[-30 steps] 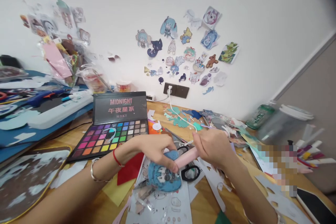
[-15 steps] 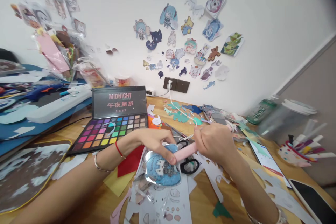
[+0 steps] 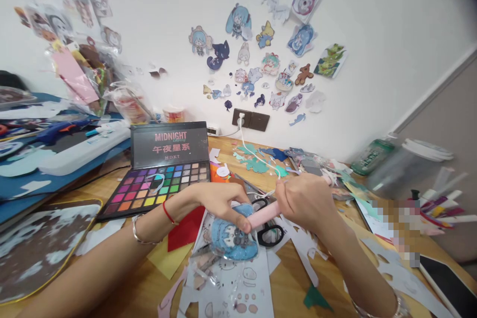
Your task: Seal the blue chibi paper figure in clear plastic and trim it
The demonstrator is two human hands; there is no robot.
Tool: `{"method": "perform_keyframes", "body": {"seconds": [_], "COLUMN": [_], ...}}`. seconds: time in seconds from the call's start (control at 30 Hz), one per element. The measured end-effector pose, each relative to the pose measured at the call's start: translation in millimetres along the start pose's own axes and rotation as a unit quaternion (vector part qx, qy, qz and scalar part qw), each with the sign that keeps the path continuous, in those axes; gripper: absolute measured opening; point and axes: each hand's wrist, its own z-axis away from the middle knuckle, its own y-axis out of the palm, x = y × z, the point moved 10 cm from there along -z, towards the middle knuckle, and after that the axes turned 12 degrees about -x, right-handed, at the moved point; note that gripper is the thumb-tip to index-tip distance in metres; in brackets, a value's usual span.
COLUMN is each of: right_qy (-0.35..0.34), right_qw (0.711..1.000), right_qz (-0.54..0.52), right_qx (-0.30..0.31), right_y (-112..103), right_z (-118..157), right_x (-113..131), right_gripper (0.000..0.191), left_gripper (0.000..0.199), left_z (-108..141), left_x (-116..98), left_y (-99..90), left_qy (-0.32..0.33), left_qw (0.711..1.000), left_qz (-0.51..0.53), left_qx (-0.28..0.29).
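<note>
My left hand [image 3: 221,204] grips the upper right edge of a clear plastic pouch, its thumb pressed on the tip of a pink stick-shaped tool. Inside the pouch is a blue-haired cartoon cutout [image 3: 227,239] with small grey round bits. My right hand [image 3: 303,204] is wrapped round the pink stick-shaped tool [image 3: 265,214], whose tip meets the pouch's edge; the fist hides its middle. Black-handled scissors [image 3: 271,236] lie just below the tool, partly covered. Under the pouch is a white sheet with printed drawings [image 3: 248,290].
An open eyeshadow palette [image 3: 137,186] stands behind my left forearm. Paper scraps [image 3: 303,253] cover the table around my hands. A white cord [image 3: 253,151] runs down from the wall socket. A phone [image 3: 452,283] lies at the right, and a brown tray [image 3: 40,253] at the left.
The pouch has shifted and tilted slightly to the right, and the glare on its left side has faded. Both hands keep nearly the same place and grip.
</note>
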Motion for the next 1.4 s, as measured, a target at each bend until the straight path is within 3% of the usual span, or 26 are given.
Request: {"method": "perform_keyframes", "body": {"seconds": [1.0,1.4], "right_qy": [-0.005,-0.004], "right_qw": [1.000,1.000], "right_qz": [0.012,0.003], "right_qx": [-0.001,0.000], "right_y": [3.0,2.7], "right_z": [-0.5,-0.2], "right_x": [4.1,5.6], "right_gripper": [0.046,0.046], "left_gripper": [0.030,0.032], "left_z": [-0.5,0.5], "left_x": [5.8,8.0], "left_y": [-0.7,0.1], "left_qy": [0.025,-0.007], "left_qw": [1.000,1.000], "left_qz": [-0.017,-0.002], "left_qx": [0.000,0.001]}}
